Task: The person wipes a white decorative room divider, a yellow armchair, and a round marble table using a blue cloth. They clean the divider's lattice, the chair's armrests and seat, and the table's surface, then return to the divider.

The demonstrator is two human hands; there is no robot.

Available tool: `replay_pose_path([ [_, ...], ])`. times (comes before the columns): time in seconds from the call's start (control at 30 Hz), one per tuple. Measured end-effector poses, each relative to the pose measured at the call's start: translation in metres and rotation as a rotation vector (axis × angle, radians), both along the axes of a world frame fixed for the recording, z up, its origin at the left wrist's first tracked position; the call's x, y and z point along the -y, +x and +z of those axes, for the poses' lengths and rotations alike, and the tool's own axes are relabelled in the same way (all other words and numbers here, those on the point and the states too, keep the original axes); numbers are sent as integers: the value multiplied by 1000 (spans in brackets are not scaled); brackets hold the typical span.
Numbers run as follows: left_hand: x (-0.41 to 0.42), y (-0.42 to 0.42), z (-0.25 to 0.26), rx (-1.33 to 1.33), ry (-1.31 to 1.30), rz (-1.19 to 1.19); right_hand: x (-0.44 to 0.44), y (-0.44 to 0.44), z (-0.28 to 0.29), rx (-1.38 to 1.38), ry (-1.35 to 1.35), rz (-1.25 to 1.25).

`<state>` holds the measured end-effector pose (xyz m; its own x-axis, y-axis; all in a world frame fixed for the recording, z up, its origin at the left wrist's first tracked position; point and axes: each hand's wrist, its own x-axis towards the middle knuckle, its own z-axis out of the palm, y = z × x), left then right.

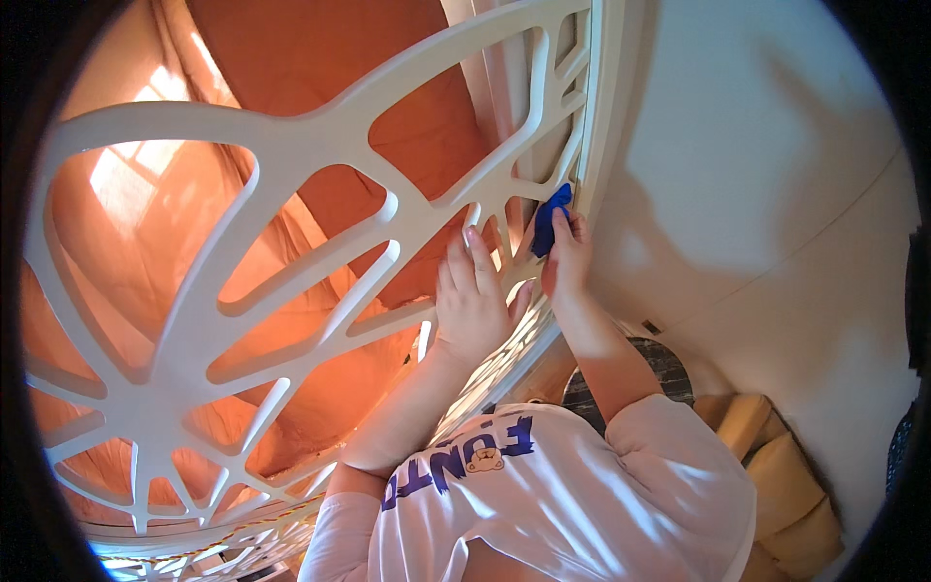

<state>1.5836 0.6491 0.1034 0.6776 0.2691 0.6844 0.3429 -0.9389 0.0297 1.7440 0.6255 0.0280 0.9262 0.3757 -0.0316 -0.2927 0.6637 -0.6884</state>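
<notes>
In front of me stands a white openwork panel (291, 156) with branching bars and rounded cut-outs. My right hand (571, 247) pinches a crumpled blue cloth (551, 220) between thumb and fingers. The cloth lies against the panel's narrow bars near its right edge, beside the white frame (593, 138). Just left of it, my left hand (473, 298) has its fingers extended and thumb apart, holding nothing. Its palm faces the panel's lattice; whether it touches the bars I cannot tell.
Orange-brown fabric (320, 58) hangs behind the panel. A pale wall (727, 145) rises on the right. Below it are a dark round patterned surface (658, 364) and tan cushioned seating (789, 487). A twisted red-and-yellow cord (240, 535) runs along the panel at lower left.
</notes>
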Motion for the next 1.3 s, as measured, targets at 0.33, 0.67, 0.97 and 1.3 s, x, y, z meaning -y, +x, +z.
replay_pose_path([
  [0.33,-3,2,-2,12,68,-15,-23,-4,-9,220,-316,-180],
  [0.67,-4,6,-11,38,47,2,-20,-15,-46,487,-654,-206],
  [0.97,-3,0,-7,26,51,17,-12,-9,-45,564,-695,-98],
  [1.3,-2,0,-4,-15,71,8,1,37,24,1271,-606,-460],
])
